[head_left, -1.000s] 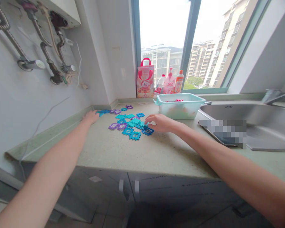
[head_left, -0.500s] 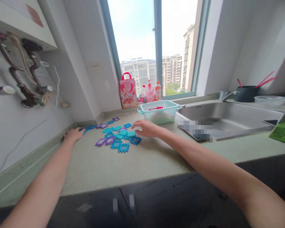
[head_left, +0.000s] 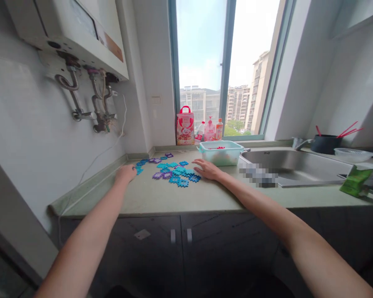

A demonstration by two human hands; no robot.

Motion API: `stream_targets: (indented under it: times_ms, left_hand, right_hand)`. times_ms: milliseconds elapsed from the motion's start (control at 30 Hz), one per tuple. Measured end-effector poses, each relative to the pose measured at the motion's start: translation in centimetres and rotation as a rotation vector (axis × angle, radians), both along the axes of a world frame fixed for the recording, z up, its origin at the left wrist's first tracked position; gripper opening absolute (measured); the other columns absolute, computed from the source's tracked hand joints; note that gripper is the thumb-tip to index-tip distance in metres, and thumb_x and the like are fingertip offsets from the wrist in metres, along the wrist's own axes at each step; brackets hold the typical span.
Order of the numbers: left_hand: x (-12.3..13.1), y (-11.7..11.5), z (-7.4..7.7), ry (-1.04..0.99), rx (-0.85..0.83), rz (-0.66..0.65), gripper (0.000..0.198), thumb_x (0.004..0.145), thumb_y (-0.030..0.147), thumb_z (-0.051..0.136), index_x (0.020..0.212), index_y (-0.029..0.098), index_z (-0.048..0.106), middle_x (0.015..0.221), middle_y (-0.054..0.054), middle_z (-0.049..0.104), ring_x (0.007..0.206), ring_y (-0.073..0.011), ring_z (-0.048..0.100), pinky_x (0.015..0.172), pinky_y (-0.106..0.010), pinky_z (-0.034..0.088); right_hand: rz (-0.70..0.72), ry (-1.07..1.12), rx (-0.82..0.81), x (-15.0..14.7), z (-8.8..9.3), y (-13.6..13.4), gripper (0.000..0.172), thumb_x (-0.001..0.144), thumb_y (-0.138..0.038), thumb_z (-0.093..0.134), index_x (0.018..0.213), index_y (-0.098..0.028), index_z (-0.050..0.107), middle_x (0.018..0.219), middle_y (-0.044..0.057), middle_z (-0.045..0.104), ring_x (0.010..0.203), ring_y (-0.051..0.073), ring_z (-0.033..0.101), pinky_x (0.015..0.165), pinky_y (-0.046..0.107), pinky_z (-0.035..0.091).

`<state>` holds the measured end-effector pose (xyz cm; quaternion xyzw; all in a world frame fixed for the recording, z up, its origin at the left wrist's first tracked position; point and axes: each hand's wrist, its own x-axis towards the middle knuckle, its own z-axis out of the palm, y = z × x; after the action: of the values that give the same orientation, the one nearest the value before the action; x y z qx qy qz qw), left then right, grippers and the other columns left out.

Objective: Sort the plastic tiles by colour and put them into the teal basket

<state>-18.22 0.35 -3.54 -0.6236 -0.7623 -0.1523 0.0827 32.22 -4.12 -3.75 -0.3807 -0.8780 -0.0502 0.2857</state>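
Blue, turquoise and purple plastic interlocking tiles with toothed edges lie on the counter, several in a loose pile [head_left: 182, 171]. A row of them runs along the back left, with a blue tile [head_left: 139, 170] at its near end. My left hand [head_left: 125, 173] is at that end, its fingers curled and closed at the blue tile's edge; the fingertips are partly hidden. My right hand [head_left: 207, 169] rests palm down at the right side of the pile, fingers apart and holding nothing.
A light turquoise basin [head_left: 222, 156] with red pieces inside stands behind my right hand. Bottles [head_left: 209, 130] and a pink bag [head_left: 185, 128] line the window. To the right are a steel sink [head_left: 286, 165], a dark pot [head_left: 325, 144] and a green packet [head_left: 356, 181].
The camera view has shifted left and up, so more of the wall heater shows. My left hand stays at the row's end, my right hand by the pile, fingers more spread.
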Motion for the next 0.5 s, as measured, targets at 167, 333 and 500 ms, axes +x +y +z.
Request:
stream_targets:
  times_ms: [167, 333, 500]
  left_hand:
    - [1.4, -2.8, 0.1, 0.044, 0.019, -0.081, 0.058, 0.106, 0.037, 0.052, 0.160, 0.024, 0.066, 0.149, -0.022, 0.073, 0.137, -0.0404, 0.070, 0.106, -0.050, 0.059]
    - [2.7, -4.0, 0.9, 0.056, 0.040, -0.108, 0.060, 0.103, 0.045, 0.058, 0.154, 0.015, 0.068, 0.142, -0.026, 0.075, 0.134, -0.0453, 0.070, 0.109, -0.056, 0.056]
    - [3.2, -3.9, 1.1, -0.031, 0.046, -0.168, 0.041, 0.098, 0.051, 0.061, 0.120, 0.024, 0.084, 0.118, -0.014, 0.084, 0.114, -0.0362, 0.078, 0.095, -0.042, 0.059]
  right_hand:
    - [0.006, -0.006, 0.122, 0.5, 2.7, -2.5, 0.040, 0.104, -0.021, 0.066, 0.143, -0.021, 0.074, 0.157, 0.018, 0.069, 0.142, 0.030, 0.069, 0.123, 0.051, 0.054]
    - [0.152, 0.400, 0.175, -3.7, 4.4, -14.0, 0.029, 0.107, -0.031, 0.059, 0.127, -0.029, 0.080, 0.141, 0.014, 0.078, 0.135, 0.031, 0.073, 0.116, 0.054, 0.061]
    - [0.544, 0.899, -0.116, -8.9, 0.0, -31.1, 0.051, 0.086, -0.051, 0.068, 0.135, -0.049, 0.081, 0.125, 0.006, 0.086, 0.115, 0.042, 0.082, 0.091, 0.063, 0.070]
